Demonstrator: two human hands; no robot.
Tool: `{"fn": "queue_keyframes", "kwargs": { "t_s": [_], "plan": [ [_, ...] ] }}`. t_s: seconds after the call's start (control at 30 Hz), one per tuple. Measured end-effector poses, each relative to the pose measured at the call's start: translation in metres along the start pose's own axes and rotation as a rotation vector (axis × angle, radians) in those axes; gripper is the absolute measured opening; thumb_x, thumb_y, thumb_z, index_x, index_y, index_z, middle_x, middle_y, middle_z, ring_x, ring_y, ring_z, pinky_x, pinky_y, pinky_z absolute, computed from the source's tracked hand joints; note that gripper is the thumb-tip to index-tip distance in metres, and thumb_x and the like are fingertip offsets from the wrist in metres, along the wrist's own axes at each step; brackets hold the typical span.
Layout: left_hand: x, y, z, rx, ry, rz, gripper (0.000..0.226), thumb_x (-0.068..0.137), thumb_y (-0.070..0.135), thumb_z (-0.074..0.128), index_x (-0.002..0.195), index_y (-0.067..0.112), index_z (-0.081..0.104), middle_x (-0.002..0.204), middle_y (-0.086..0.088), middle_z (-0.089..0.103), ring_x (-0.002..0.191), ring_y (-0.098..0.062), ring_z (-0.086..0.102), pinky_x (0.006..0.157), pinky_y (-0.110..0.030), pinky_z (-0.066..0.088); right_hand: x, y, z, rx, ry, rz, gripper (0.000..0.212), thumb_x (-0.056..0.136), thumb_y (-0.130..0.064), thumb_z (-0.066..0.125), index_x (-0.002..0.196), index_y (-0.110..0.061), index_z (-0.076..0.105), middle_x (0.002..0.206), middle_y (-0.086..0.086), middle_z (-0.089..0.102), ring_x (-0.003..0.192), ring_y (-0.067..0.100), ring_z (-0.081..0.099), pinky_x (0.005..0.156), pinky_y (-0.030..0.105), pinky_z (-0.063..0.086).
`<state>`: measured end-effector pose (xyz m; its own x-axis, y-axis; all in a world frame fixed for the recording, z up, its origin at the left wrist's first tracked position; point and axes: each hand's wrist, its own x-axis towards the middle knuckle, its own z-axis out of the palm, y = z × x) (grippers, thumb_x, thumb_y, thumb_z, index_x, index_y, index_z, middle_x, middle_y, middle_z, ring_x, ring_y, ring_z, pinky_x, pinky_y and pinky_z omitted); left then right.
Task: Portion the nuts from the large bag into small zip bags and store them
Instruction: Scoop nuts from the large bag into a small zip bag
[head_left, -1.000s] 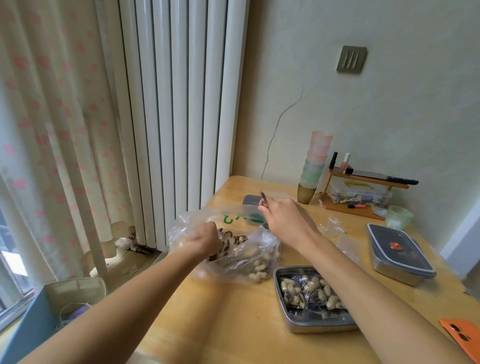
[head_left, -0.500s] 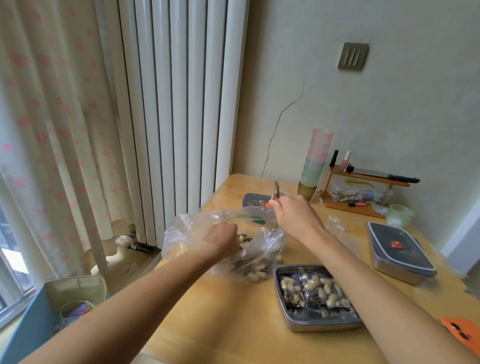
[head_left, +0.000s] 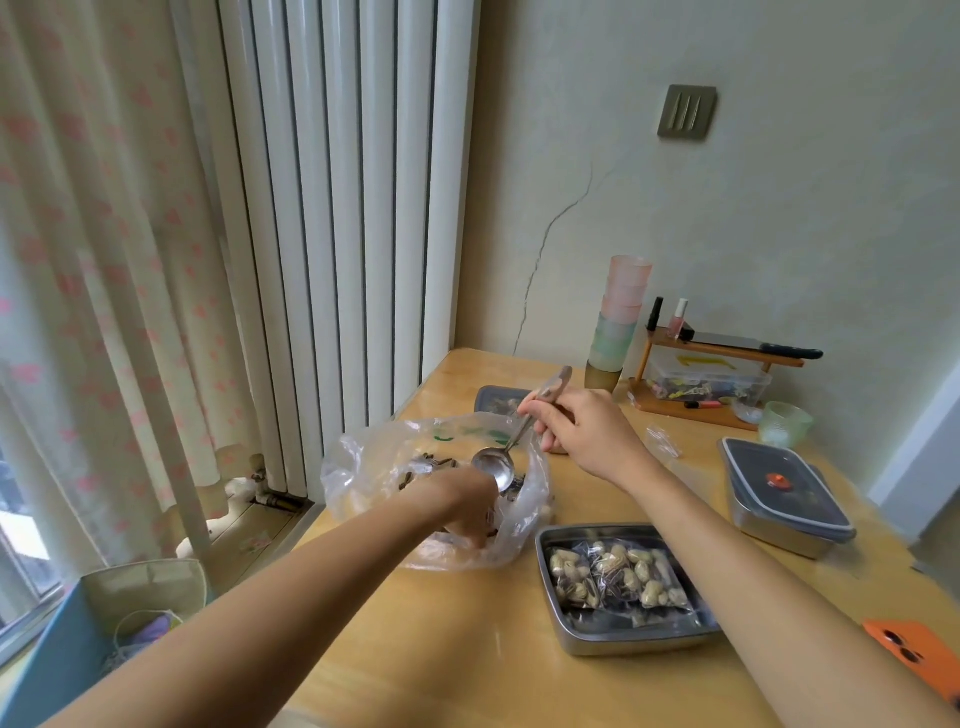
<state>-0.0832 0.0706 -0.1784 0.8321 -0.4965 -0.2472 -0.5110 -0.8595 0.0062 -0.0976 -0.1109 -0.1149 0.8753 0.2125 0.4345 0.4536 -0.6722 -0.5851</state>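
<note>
A large clear plastic bag (head_left: 374, 462) of nuts and seeds lies open on the wooden table (head_left: 467, 649). My left hand (head_left: 470, 506) is down at the bag's near edge, fingers curled on the plastic. My right hand (head_left: 584, 434) grips the handle of a metal spoon (head_left: 496, 467), whose bowl hangs over the bag's mouth. To the right, an open steel tray (head_left: 582, 636) holds filled small zip bags (head_left: 618, 574) of peanuts and seeds. Empty small zip bags (head_left: 662, 441) lie beyond my right wrist.
A lidded steel box (head_left: 784, 493) stands at the right, a grey lid (head_left: 498, 400) behind the bag. Stacked cups (head_left: 618, 322), a wooden rack (head_left: 701, 384) and a green bowl (head_left: 784, 423) line the wall. An orange phone (head_left: 914, 660) lies near right. A radiator and curtain are at the left.
My right hand has lifted the spoon so that its bowl shows above the bag's opening. My left hand has shifted right and down along the bag's edge.
</note>
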Motion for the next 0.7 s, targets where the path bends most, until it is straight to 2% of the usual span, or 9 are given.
{"fn": "queue_keyframes", "kwargs": {
  "t_s": [0.07, 0.1, 0.2, 0.33, 0.5, 0.57, 0.7],
  "plan": [
    [-0.002, 0.001, -0.006, 0.011, 0.033, -0.01, 0.019, 0.089, 0.019, 0.069, 0.075, 0.014, 0.056, 0.064, 0.0, 0.049, 0.062, -0.019, 0.051, 0.06, -0.036, 0.048, 0.001, -0.002, 0.001, 0.016, -0.022, 0.008, 0.023, 0.105, -0.025, 0.061, 0.102, -0.011, 0.078, 0.076, 0.003, 0.073, 0.063, 0.014, 0.071, 0.068, 0.027, 0.06],
    [-0.004, 0.001, -0.01, 0.015, 0.051, -0.014, 0.016, 0.09, 0.018, 0.067, 0.079, 0.013, 0.057, 0.066, 0.001, 0.049, 0.064, -0.019, 0.051, 0.06, -0.035, 0.048, 0.002, -0.002, 0.001, 0.023, -0.036, 0.015, 0.023, 0.105, -0.026, 0.06, 0.102, -0.012, 0.078, 0.078, 0.004, 0.073, 0.064, 0.015, 0.072, 0.068, 0.028, 0.06],
    [-0.006, -0.001, -0.021, 0.026, 0.11, -0.008, 0.011, 0.091, 0.017, 0.067, 0.1, 0.011, 0.064, 0.079, -0.002, 0.056, 0.08, -0.024, 0.057, 0.068, -0.033, 0.05, 0.006, -0.004, 0.001, 0.025, -0.049, 0.049, 0.025, 0.106, -0.026, 0.057, 0.098, -0.015, 0.077, 0.077, 0.004, 0.072, 0.063, 0.02, 0.071, 0.067, 0.03, 0.06],
    [-0.004, -0.007, -0.033, 0.012, 0.207, 0.0, 0.014, 0.09, 0.015, 0.069, 0.103, 0.011, 0.069, 0.086, -0.003, 0.059, 0.087, -0.026, 0.063, 0.074, -0.035, 0.054, 0.01, -0.007, -0.001, 0.002, -0.063, 0.105, 0.027, 0.107, -0.028, 0.054, 0.094, -0.02, 0.076, 0.078, 0.004, 0.073, 0.062, 0.019, 0.072, 0.065, 0.026, 0.057],
    [-0.003, -0.009, -0.044, 0.007, 0.354, 0.044, 0.008, 0.09, 0.015, 0.072, 0.092, 0.018, 0.065, 0.076, 0.004, 0.052, 0.079, -0.021, 0.059, 0.066, -0.029, 0.045, 0.011, 0.004, -0.003, -0.01, -0.008, 0.235, 0.031, 0.107, -0.031, 0.049, 0.092, -0.018, 0.074, 0.074, 0.001, 0.072, 0.057, 0.015, 0.07, 0.06, 0.021, 0.049],
    [-0.003, -0.01, -0.044, 0.0, 0.392, 0.047, 0.013, 0.089, 0.012, 0.071, 0.088, 0.02, 0.061, 0.074, 0.004, 0.051, 0.077, -0.021, 0.057, 0.064, -0.028, 0.042, 0.011, 0.012, -0.003, 0.007, 0.024, 0.304, 0.033, 0.108, -0.031, 0.048, 0.092, -0.016, 0.072, 0.073, 0.002, 0.072, 0.056, 0.014, 0.069, 0.062, 0.024, 0.051],
    [0.0, -0.013, -0.042, -0.013, 0.425, 0.065, 0.024, 0.086, 0.009, 0.07, 0.081, 0.023, 0.052, 0.068, 0.007, 0.043, 0.076, -0.022, 0.055, 0.063, -0.028, 0.04, 0.006, 0.028, -0.003, 0.09, 0.073, 0.461, 0.036, 0.11, -0.028, 0.045, 0.093, -0.01, 0.071, 0.076, 0.009, 0.074, 0.059, 0.019, 0.071, 0.055, 0.023, 0.052]
  ]
}}
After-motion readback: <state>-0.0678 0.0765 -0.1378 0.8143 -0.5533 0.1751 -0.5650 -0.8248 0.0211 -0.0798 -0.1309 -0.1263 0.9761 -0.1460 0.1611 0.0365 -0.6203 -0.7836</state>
